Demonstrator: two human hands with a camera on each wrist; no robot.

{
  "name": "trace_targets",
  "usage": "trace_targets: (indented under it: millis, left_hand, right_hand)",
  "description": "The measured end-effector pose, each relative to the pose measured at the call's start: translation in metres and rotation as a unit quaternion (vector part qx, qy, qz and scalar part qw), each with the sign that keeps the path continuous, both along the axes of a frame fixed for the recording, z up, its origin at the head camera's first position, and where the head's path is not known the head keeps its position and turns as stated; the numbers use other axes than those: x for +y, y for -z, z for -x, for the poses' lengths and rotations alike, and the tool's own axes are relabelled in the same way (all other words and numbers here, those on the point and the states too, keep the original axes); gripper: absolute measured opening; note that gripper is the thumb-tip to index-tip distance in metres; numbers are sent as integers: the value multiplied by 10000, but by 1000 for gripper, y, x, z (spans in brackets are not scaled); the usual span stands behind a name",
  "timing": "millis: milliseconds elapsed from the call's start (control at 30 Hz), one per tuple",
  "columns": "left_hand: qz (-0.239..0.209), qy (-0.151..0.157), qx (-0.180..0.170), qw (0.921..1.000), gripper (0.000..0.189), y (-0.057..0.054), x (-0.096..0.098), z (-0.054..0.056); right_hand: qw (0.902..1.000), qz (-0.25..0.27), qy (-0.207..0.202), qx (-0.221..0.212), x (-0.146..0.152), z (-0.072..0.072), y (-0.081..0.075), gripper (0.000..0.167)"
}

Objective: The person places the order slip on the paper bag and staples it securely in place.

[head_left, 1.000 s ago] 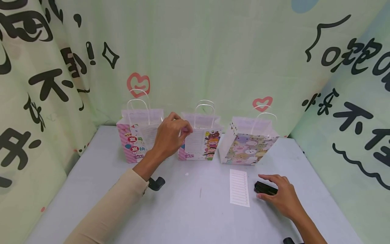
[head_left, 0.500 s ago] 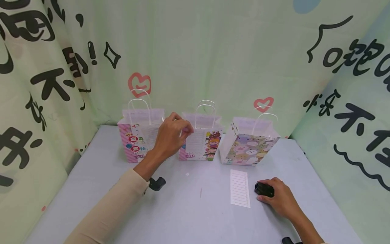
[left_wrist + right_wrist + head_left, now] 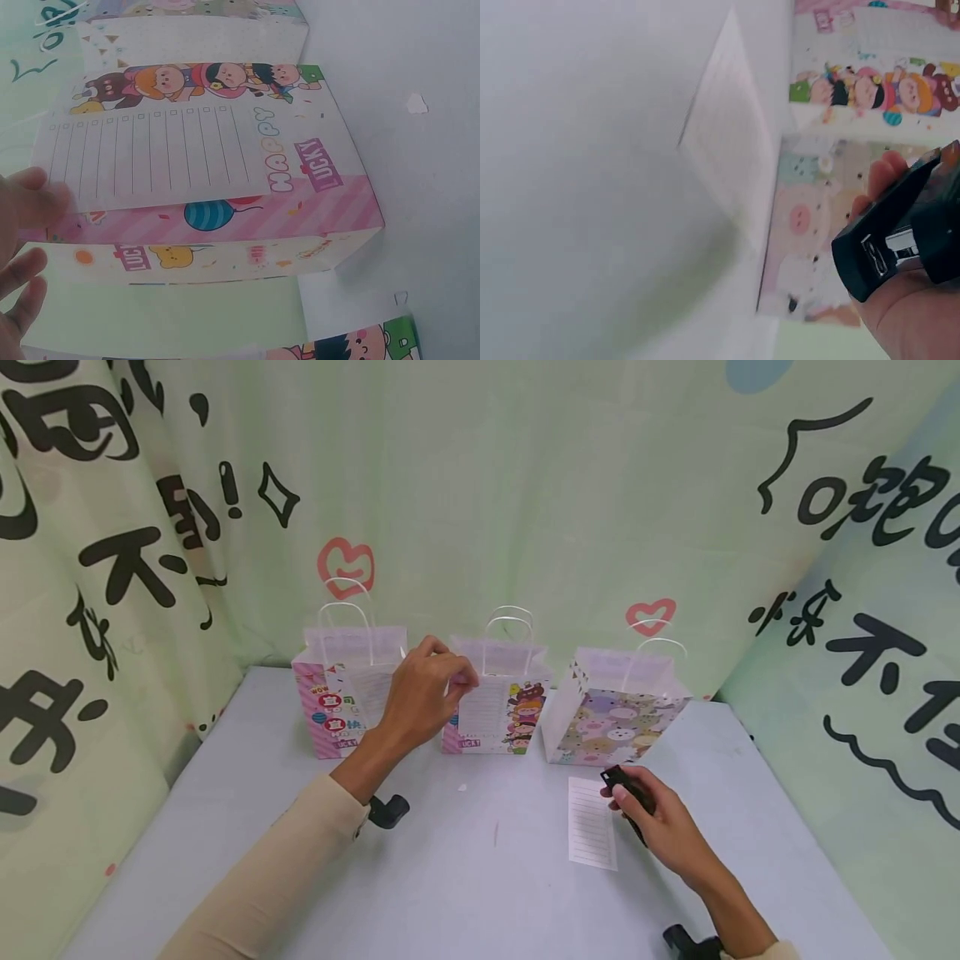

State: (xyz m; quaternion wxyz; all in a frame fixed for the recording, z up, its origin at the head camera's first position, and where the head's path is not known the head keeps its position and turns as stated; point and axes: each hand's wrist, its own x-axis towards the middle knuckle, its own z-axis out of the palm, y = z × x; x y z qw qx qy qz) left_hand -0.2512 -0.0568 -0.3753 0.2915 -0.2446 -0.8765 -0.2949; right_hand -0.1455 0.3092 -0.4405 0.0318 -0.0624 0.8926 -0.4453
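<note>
My left hand (image 3: 423,693) pinches a lined paper slip (image 3: 154,157) at the top of the middle gift bag (image 3: 534,718). In the left wrist view that slip lies flat over the bag's printed front, beside a row of cartoon figures. A black stapler (image 3: 637,802) is in my right hand (image 3: 671,835), lifted above the table with its front tilted up. The right wrist view shows the stapler (image 3: 855,270) close up, fingers and thumb wrapped about it. Below and left of it, a second lined slip (image 3: 588,839) lies on the table.
To the left stands a pink gift bag (image 3: 330,710) with a slip on its front, partly behind my left hand. An animal-print gift bag (image 3: 611,727) stands to the right. A printed curtain (image 3: 465,485) surrounds the table (image 3: 465,893). A small white scrap (image 3: 462,787) lies mid-table.
My right hand has closed around the stapler, raised it off the table and turned it, moving slightly left. My left hand stays at the middle bag.
</note>
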Motion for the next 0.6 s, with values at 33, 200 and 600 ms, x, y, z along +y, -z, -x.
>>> trace_targets:
  millis: [33, 200, 600]
  left_hand:
    - [3, -5, -9, 10000, 4, 0, 0, 0]
    - [-10, 1, -52, 10000, 4, 0, 0, 0]
    - [46, -32, -82, 10000, 4, -1, 0, -1]
  right_hand:
    - [9998, 189, -31, -93, -4, 1, -2, 43]
    - [9982, 455, 26, -395, -22, 5, -11, 53]
    - [9929, 1046, -543, -156, -55, 19, -19, 36]
